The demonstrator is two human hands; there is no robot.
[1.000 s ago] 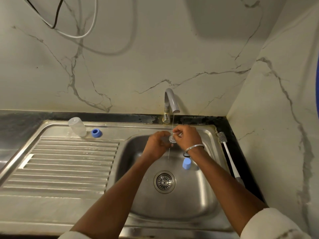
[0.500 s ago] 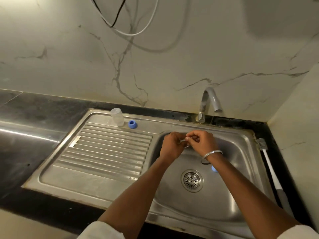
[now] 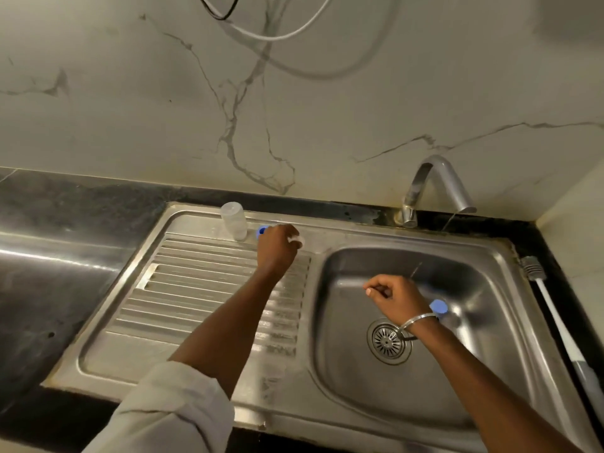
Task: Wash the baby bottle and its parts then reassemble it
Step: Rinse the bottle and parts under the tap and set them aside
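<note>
The clear bottle body point(image 3: 234, 221) stands upside down at the back of the draining board. A blue ring point(image 3: 261, 230) lies just right of it, partly hidden by my left hand point(image 3: 277, 245). That hand pinches a small clear teat point(image 3: 297, 240) over the back rim of the sink unit. My right hand point(image 3: 395, 297) hovers over the basin with fingers curled and nothing visible in them. A blue cap point(image 3: 438, 306) lies in the basin behind my right wrist.
The tap point(image 3: 434, 184) runs a thin stream into the steel basin point(image 3: 490, 371), whose drain point(image 3: 389, 341) is near the middle. A bottle brush point(image 3: 552, 318) lies along the right rim. The ribbed draining board point(image 3: 202, 299) fills the left side; dark counter surrounds it.
My left hand has carried the clear teat away from the tap to the back of the draining board near the blue ring. My right hand let go and dropped lower over the basin.
</note>
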